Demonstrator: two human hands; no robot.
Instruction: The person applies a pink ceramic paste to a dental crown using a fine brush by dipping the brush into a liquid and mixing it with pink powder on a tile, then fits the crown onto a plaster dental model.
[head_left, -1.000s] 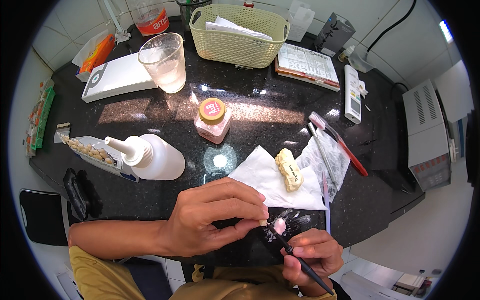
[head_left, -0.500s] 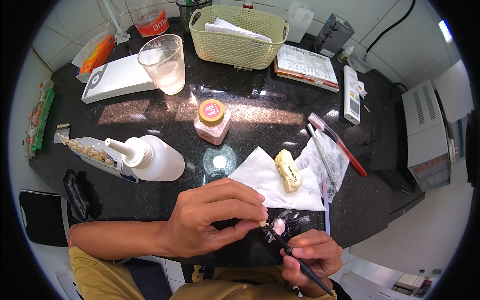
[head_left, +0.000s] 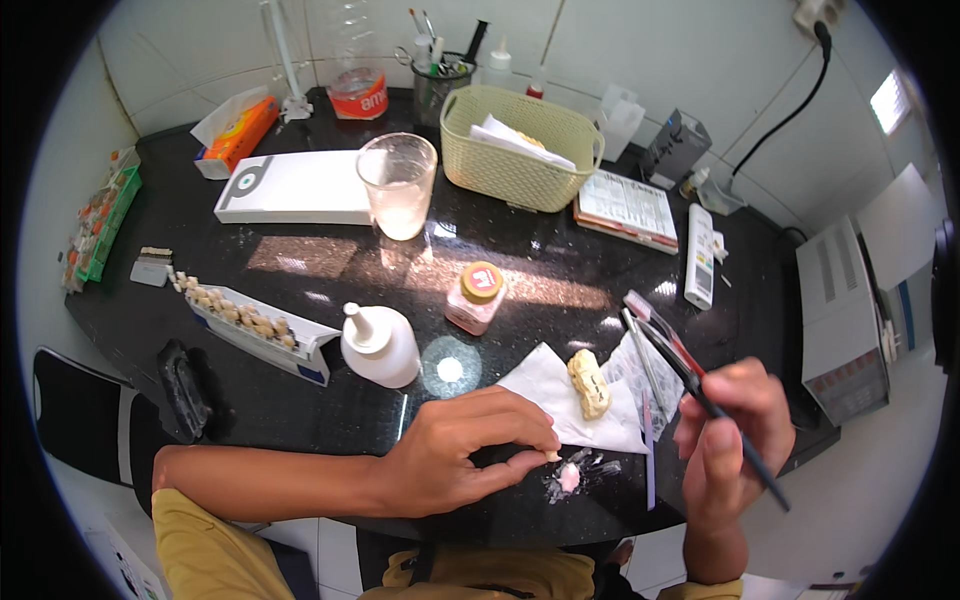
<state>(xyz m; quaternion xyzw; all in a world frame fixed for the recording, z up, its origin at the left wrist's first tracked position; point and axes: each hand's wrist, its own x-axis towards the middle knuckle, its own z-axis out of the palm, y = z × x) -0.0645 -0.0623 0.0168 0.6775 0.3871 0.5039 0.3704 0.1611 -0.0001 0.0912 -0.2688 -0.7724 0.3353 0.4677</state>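
Note:
My left hand (head_left: 465, 450) rests low over the counter, thumb and fingers pinched on a small cream tooth-like piece (head_left: 553, 456). Just beyond those fingertips, a soft pink mound (head_left: 569, 478) sits among whitish smears on the black surface. To the right, my right hand (head_left: 740, 430) is raised and closed around a slim black tool (head_left: 735, 425). The tool points up and left, its far end above the toothbrush (head_left: 683, 352) and a metal rod (head_left: 650, 360). Behind the mound, a lumpy cream block (head_left: 589, 385) lies on a white tissue (head_left: 540, 385).
A white squeeze bottle (head_left: 381, 348), a gold-lidded jar (head_left: 474, 298) and a box of cream tooth-shaped pieces (head_left: 250, 325) stand left of centre. Farther back are a cloudy cup (head_left: 397, 190) and a green basket (head_left: 515, 165). A purple stick (head_left: 650, 470) lies near the right hand.
My right hand has lifted the black tool away from the small piece, up and to the right. My left hand keeps its pinch. The view has shifted, showing more of the back wall.

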